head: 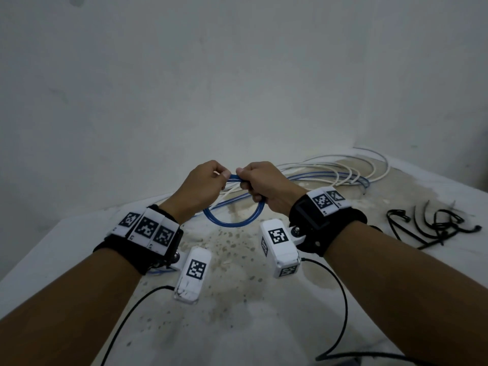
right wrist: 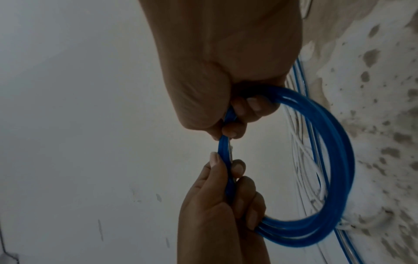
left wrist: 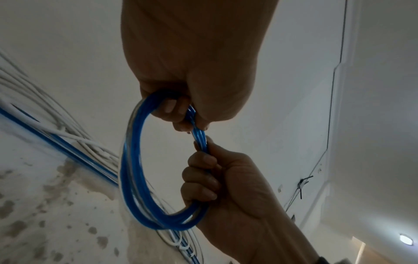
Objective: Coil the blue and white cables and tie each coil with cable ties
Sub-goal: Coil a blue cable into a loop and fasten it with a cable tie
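Several loops of glossy blue plastic cable [head: 233,220], frame centre, are gripped by left hand [head: 200,191] and right hand [head: 264,186]; white cable [head: 343,165] uncoiled upper right, black cable ties [head: 433,223] unused.

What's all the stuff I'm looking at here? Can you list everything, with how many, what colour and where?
Coil of glossy blue cable: one, blue, several loops held above the table between both hands.
Loose blue cable: count unclear, blue, spread on the table behind the hands, mixed with the white.
Loose white cable: count unclear, white, in wide loops at the table's far right.
Black plastic cable ties: a small heap, exact count unclear, black, on the table at the right.
Stained white table: one, white with brownish spots, under everything.
Pale wall: one, grey-white, behind the table.
Left hand: one, grips the coil's top.
Right hand: one, grips the coil beside the left.
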### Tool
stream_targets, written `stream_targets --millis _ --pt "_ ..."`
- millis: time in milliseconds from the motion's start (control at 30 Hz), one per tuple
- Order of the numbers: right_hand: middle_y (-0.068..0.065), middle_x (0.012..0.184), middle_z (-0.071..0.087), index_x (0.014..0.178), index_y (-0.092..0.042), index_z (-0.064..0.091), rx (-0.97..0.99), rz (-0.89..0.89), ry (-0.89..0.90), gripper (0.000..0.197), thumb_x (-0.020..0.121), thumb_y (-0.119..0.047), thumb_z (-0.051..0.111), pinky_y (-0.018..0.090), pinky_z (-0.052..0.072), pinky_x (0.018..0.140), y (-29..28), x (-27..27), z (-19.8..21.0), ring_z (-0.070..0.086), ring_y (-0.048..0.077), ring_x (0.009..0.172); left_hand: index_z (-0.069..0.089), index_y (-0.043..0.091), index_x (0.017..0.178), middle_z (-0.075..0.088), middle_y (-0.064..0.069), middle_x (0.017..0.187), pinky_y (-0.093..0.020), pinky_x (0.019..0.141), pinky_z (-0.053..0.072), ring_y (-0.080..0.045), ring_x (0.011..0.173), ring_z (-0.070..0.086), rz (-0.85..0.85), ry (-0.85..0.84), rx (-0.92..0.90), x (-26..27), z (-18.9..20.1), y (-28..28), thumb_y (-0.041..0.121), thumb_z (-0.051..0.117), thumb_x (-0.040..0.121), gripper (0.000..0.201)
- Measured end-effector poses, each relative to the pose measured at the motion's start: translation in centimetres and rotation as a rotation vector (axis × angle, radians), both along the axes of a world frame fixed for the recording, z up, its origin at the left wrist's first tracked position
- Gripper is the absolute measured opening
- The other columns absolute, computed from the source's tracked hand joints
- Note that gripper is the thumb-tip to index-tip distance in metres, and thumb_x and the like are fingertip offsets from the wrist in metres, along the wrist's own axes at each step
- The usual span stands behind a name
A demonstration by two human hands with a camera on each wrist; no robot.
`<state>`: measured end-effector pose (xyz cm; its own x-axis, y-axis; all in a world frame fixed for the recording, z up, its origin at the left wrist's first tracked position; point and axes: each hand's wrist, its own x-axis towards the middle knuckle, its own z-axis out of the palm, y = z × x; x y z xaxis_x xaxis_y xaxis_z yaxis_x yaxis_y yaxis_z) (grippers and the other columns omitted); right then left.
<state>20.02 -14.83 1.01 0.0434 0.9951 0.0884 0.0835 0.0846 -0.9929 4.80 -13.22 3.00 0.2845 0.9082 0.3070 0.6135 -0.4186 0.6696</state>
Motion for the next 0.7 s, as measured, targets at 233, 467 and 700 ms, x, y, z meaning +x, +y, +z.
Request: stream_targets --millis 233,467,700 --pt "0.005 0.068 0.055 0.082 -0.008 0.059 0.012 -0.059 0.035 0.022 0.1 -0.021 0.055 0.023 0.03 0.042 -1.4 3.2 -0.9 0.036 0.012 0.048 0.064 0.001 0.084 0.052 -0.004 0.065 -0.03 0.058 0.037 -0.015 0.056 0.04 -0.075 0.11 -0.049 3.2 0.3 -0.8 0.028 0.044 0.103 0.038" --pt "0.004 0.063 0.053 0.086 -0.005 0.061 -0.07 -0.101 0.116 0.016 0.096 -0.014 0.052 0.024 0.026 0.043 -2.4 5.1 -1.3 0.031 0.012 0.046 0.065 0.004 0.089 0.054 -0.003 0.072 -0.029 0.059 0.035 -0.015 0.06 0.041 -0.057 0.032 -0.07 5.9 -0.6 -1.5 0.023 0.048 0.101 0.028" --pt "0.003 0.064 0.053 0.079 -0.008 0.057 -0.034 -0.121 0.079 0.023 0.099 -0.016 0.052 0.022 0.029 0.042 -3.0 6.5 -1.6 0.033 0.012 0.046 0.063 0.003 0.088 0.054 -0.006 0.075 -0.03 0.06 0.035 -0.017 0.062 0.042 -0.078 0.078 -0.044 7.5 -0.8 -2.0 0.024 0.047 0.101 0.029"
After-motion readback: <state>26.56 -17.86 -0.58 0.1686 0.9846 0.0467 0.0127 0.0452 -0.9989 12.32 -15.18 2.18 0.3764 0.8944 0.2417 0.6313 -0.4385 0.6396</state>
